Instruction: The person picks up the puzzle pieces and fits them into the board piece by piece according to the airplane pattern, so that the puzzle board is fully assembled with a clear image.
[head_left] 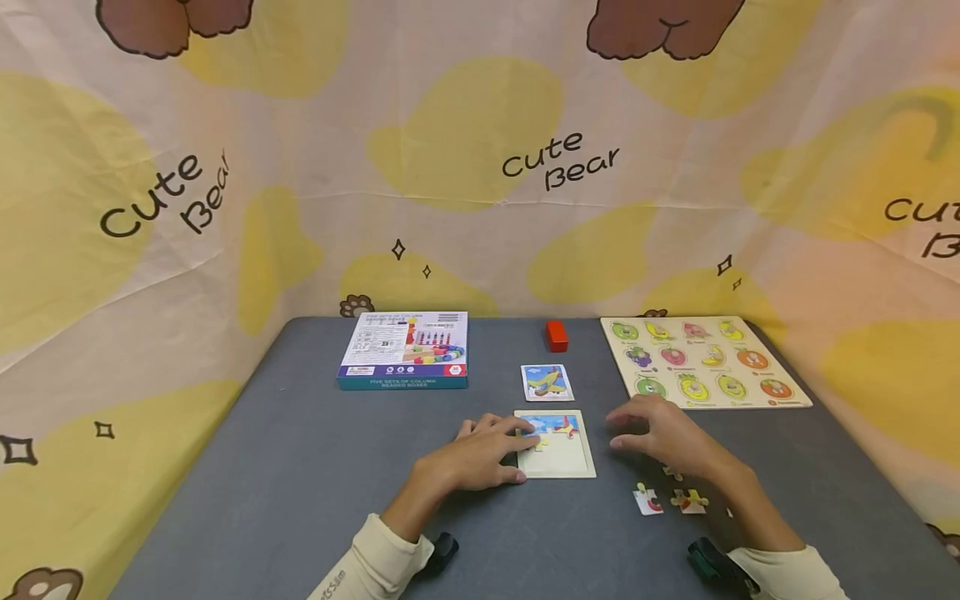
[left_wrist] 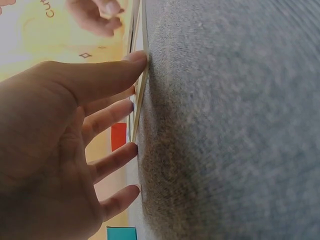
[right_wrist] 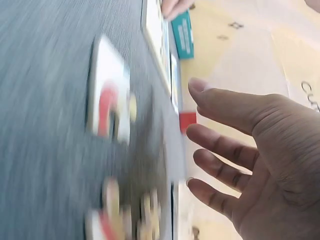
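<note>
My left hand (head_left: 483, 454) rests at the left side of a shallow puzzle tray (head_left: 566, 467). Its fingertips touch the partly assembled blue-sky picture (head_left: 551, 427) along the tray's upper part, and in the left wrist view the thumb (left_wrist: 107, 77) lies on the tray's edge. To the right of the tray, my right hand (head_left: 663, 433) hovers with its fingers loosely bent and nothing between them. Loose jigsaw pieces lie below it, among them a white one with a red mark (head_left: 648, 500) and a red-and-yellow one (head_left: 690, 501). The right wrist view shows these pieces blurred.
Behind the tray lies a picture card (head_left: 547, 383) showing a yellow airplane, with a red block (head_left: 557, 337) beyond it. A boxed bead set (head_left: 405, 350) sits at the back left, a fruit picture board (head_left: 708, 362) at the back right. A printed cloth (head_left: 450, 167) hangs behind the grey table (head_left: 300, 467).
</note>
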